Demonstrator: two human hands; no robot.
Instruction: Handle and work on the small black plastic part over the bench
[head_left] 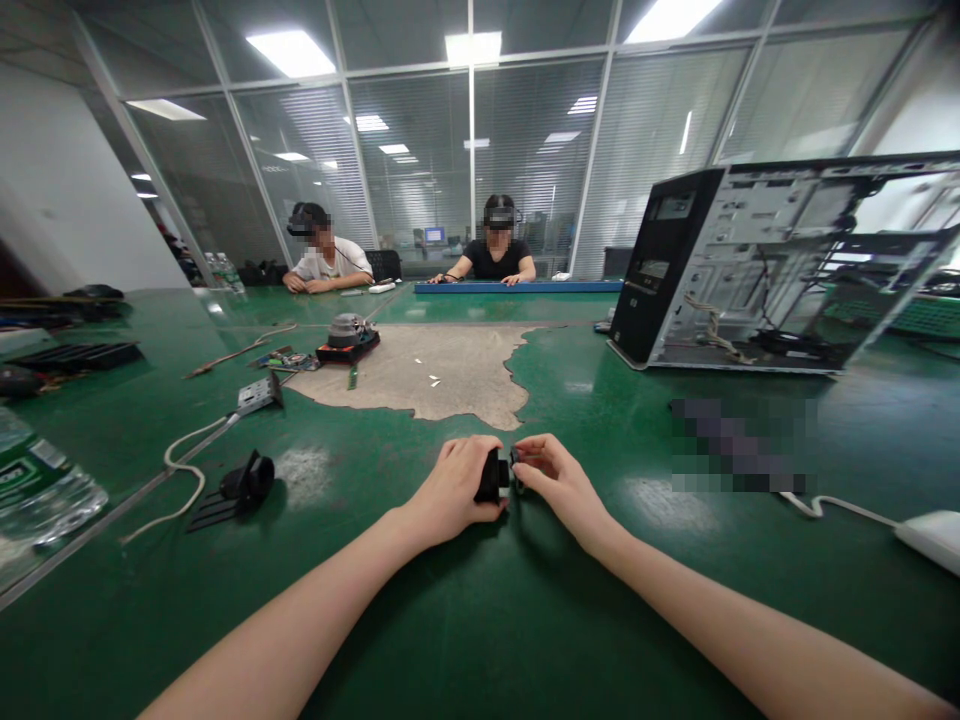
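Note:
My left hand (459, 485) is wrapped round a small black blocky part (489, 478), low over the green table. Its narrower end points toward my right hand (553, 478). The right fingertips pinch a thin, dark, rounded piece (515, 466) against that end. Whether the two pieces touch I cannot tell, and fingers hide much of both. To the left of my hands a black plastic part with prongs (251, 482) lies on the table.
An opened computer case (671, 270) stands at the right, near a white adapter (934, 538). A water bottle (45, 480) is at the left. Beyond my hands lie a worn beige patch (450, 370), a black-and-grey cooler (349, 340) and a metal bracket (259, 393). Two people sit across the table.

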